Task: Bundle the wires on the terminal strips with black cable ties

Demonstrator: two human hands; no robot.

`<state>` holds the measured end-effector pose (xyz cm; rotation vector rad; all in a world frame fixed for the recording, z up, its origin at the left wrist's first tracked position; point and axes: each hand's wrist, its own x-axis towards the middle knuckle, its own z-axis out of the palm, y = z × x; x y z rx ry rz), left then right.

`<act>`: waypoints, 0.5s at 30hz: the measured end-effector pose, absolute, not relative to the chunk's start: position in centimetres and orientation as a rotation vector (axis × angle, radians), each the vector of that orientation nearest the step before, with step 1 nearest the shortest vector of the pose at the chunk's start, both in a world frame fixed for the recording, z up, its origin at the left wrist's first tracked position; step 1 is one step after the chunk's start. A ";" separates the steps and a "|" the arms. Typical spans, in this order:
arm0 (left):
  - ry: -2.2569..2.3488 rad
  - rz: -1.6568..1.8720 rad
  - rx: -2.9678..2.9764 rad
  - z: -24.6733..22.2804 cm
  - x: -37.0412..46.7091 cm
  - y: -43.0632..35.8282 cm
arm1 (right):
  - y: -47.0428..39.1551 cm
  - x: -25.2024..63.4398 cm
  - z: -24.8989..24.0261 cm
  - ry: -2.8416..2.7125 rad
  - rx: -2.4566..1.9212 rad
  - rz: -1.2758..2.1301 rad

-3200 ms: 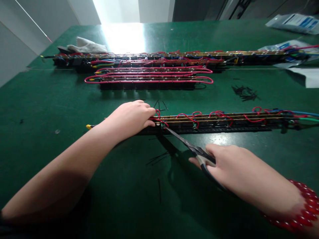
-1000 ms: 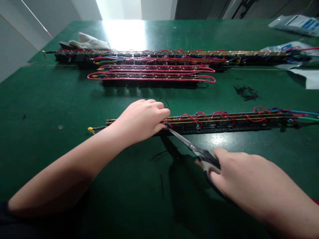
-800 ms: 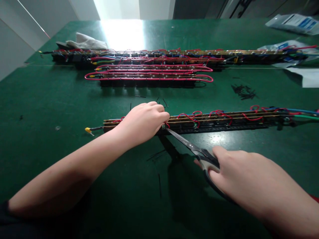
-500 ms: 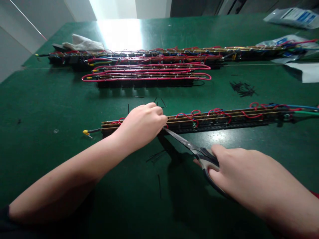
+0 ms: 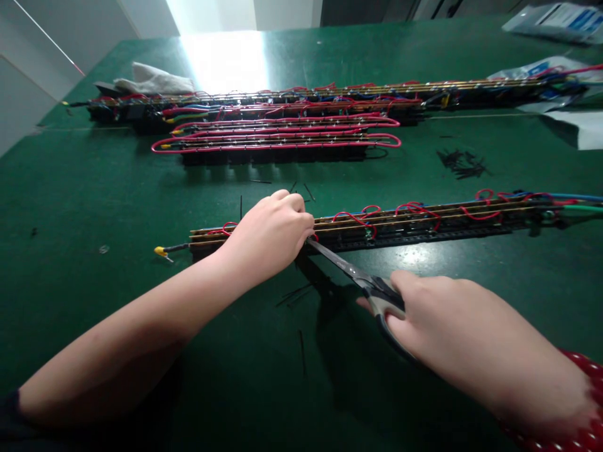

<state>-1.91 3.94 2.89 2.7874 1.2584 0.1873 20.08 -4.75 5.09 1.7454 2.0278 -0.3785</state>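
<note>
Tabletop [image 5: 85, 301] carries the wired bar [image 5: 414, 220] before us. Scissors [image 5: 351, 270], gripped in our right hand [image 5: 452, 320], now reach closer to our left hand [image 5: 277, 229], so both work one spot. Left curls over the bar; pinch hidden, can't tell.

We've a dk green table [image 5: 94, 301]. Our scissors [image 5: 358, 275]: silver blades [image 5: 332, 256], blk & lt-grey handles [image 5: 377, 305]. Near strip [image 5: 400, 230]: blk, w/ brass-col. rails [image 5: 207, 237], red loops [image 5: 346, 216], a blue wire [image 5: 572, 197], a green wire [image 5: 584, 208] & a yellow cap [image 5: 161, 251]. Back strips [image 5: 273, 157]: mostly blk, w/ brass-col. & pinkish-red lines. We've also got blk bits [image 5: 464, 165], an off-white cloth [image 5: 153, 80], a clear/white bag [image 5: 556, 24] w/ blue patches, a v. dk sleeve [image 5: 12, 417] & a red beaded bracelet [image 5: 584, 364] w/ pale glints.
</note>
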 end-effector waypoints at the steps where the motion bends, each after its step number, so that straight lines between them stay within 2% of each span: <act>1: 1.257 0.188 2.781 2.9 -1.9 4.0 | -4.6 20.2 5.0 2.058 1.741 -0.406; 9: 1.223 0.223 2.717 2.9 -2.2 4.4 | -3.1 21.3 4.6 2.084 1.738 -0.567; 15: 1.200 0.199 2.698 3.0 -2.4 4.8 | -0.5 23.3 3.6 2.033 1.705 -1.065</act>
